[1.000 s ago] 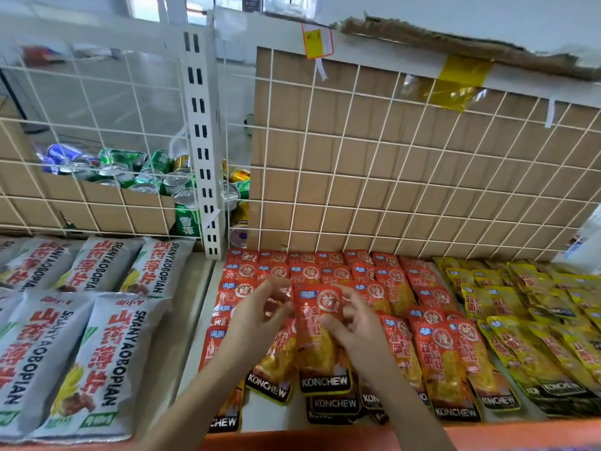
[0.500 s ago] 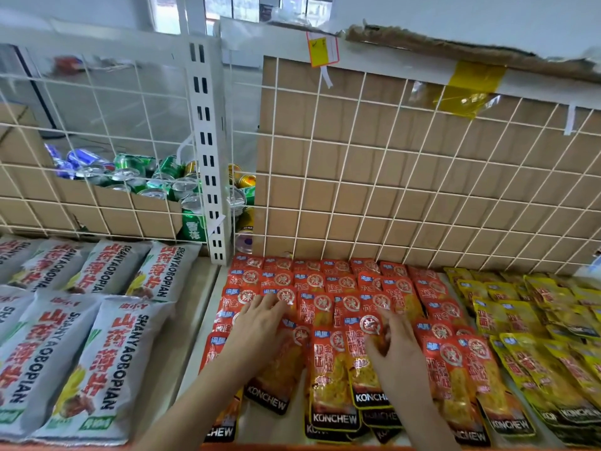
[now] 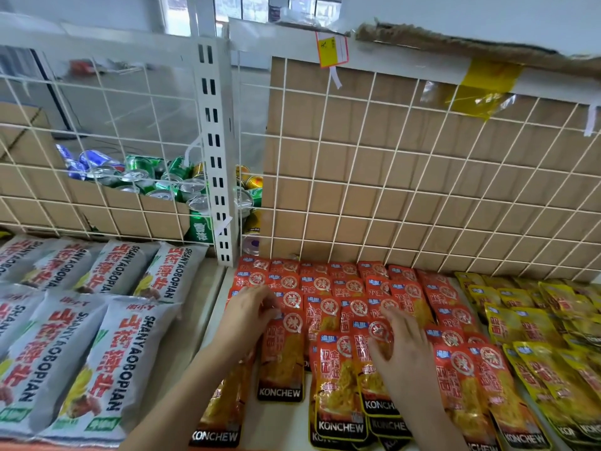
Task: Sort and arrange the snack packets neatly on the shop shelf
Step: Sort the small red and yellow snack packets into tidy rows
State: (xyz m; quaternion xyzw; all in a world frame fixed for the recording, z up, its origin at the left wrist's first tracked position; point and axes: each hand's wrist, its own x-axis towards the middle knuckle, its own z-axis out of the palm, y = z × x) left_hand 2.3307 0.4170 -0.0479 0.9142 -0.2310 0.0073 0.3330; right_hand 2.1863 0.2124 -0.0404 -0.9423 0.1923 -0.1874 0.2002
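Left hand: your left hand (image 3: 250,312) lies palm-down on the red packets (image 3: 351,307), fingers loosely spread, fingertips touching the top edge of one packet (image 3: 282,356).
Right hand: your right hand (image 3: 406,356) rests flat, fingers fanned out, on the overlapping packets near the middle of the block.
Red packets: laid in overlapping rows on the white shelf (image 3: 211,323), running back to the wire grid (image 3: 390,177).
Yellow packets (image 3: 536,327): just beside the red ones, on your right.
Grey bags (image 3: 107,349): on your left, on the neighbouring shelf section.
Drink cans (image 3: 153,180): behind the grid, piled in a cardboard box.
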